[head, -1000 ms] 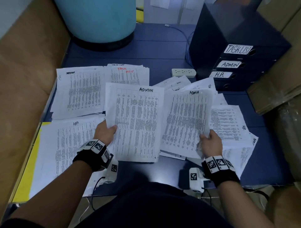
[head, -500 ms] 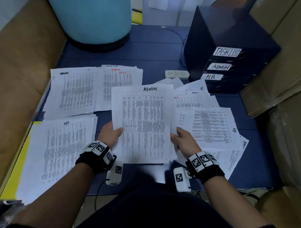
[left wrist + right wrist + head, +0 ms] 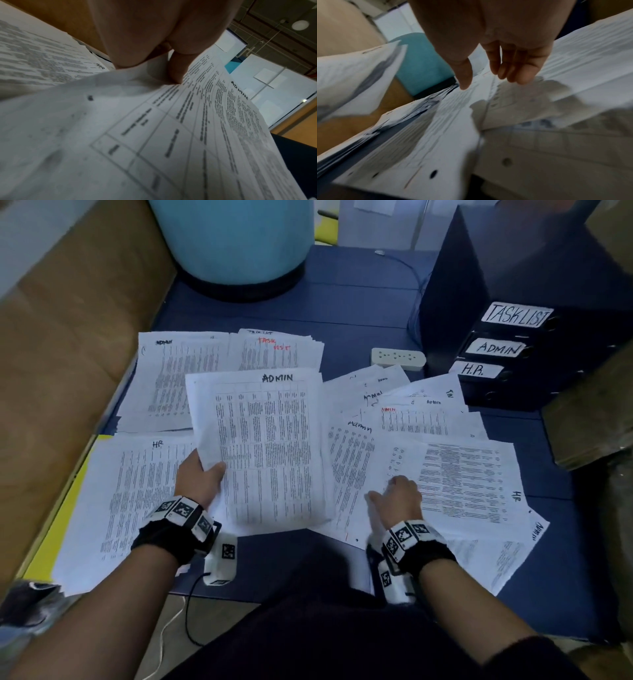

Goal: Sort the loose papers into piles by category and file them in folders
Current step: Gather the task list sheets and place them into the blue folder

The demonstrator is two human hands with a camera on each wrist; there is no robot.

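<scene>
Two hands work over the table (image 3: 359,302): the left hand (image 3: 198,479) grasps an ADMIN sheaf (image 3: 270,446) lifted above the piles, the right hand (image 3: 399,498) hovers with relaxed fingers over the loose papers (image 3: 462,474)

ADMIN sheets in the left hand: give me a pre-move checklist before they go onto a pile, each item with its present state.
1. Left hand grips the ADMIN sheets: ok.
2. Top sheet's label is readable as ADMIN: ok.
3. Every sheet underneath is also ADMIN: cannot tell, only the top one shows.
4. ADMIN pile at far left is uncovered and ready to receive: ok.
5. Right hand is free: ok, its fingers are relaxed over the loose papers, holding nothing.
6. Loose papers fully sorted: not ok, mixed ADMIN and HR sheets remain.
</scene>
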